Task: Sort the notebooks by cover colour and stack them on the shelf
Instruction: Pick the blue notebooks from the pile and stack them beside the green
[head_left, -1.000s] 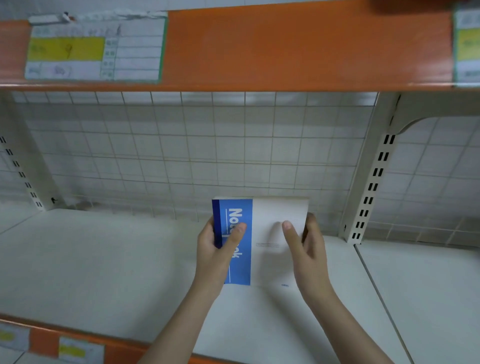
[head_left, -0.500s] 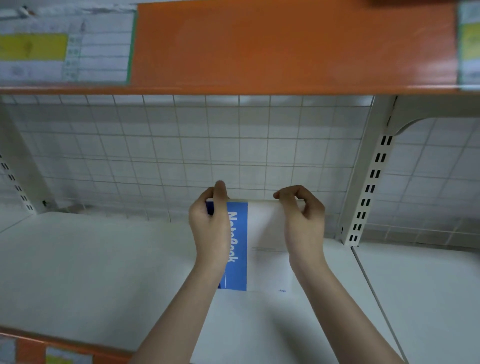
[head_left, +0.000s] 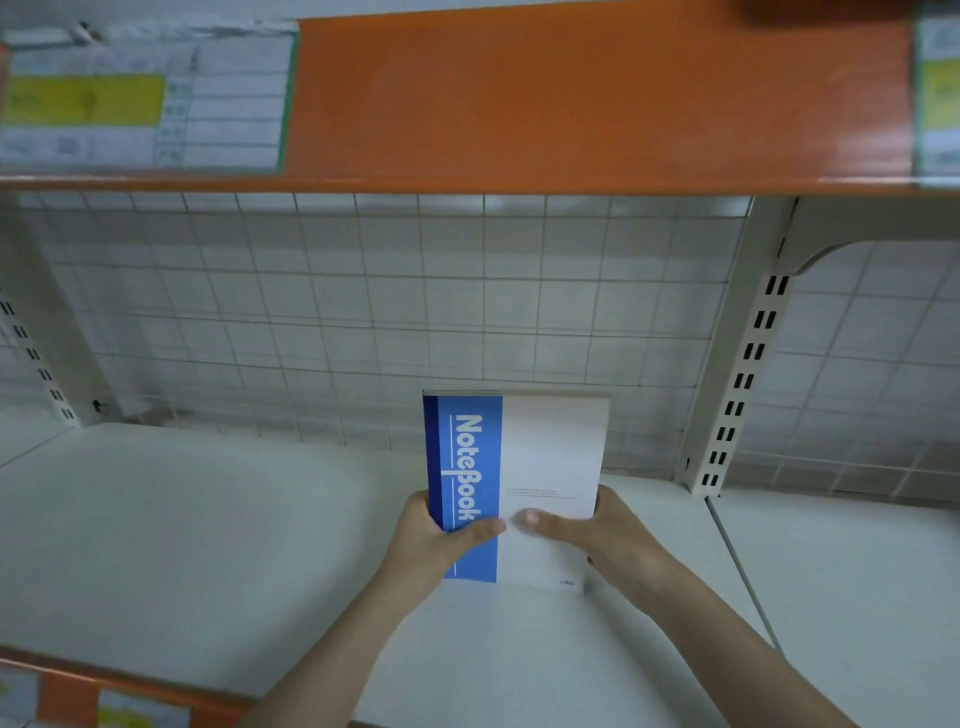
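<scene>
Holding the notebook stack (head_left: 519, 483) w/ both hands: left hand (head_left: 434, 540) grips the blue spine side, right hand (head_left: 605, 532) the white side, thumbs on the cover. It lies on the shelf (head_left: 208, 545) near the wire grid (head_left: 363, 322). I judge it stiff, a bit heavy, covers maybe slippery; hold by the side edges.

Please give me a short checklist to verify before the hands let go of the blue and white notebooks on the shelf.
1. Both hands hold the stack: ok. The left hand grips the blue side, the right hand the white side of the notebooks.
2. Edges aligned: ok at the top, where several books sit nearly flush; the lower edges cannot be told.
3. Stack lying flat on the white shelf: cannot tell; its far end may be raised.
4. Same cover colour through the stack: cannot tell; only the top cover shows.
5. Room behind: ok; the wire grid back stands behind the stack.
</scene>
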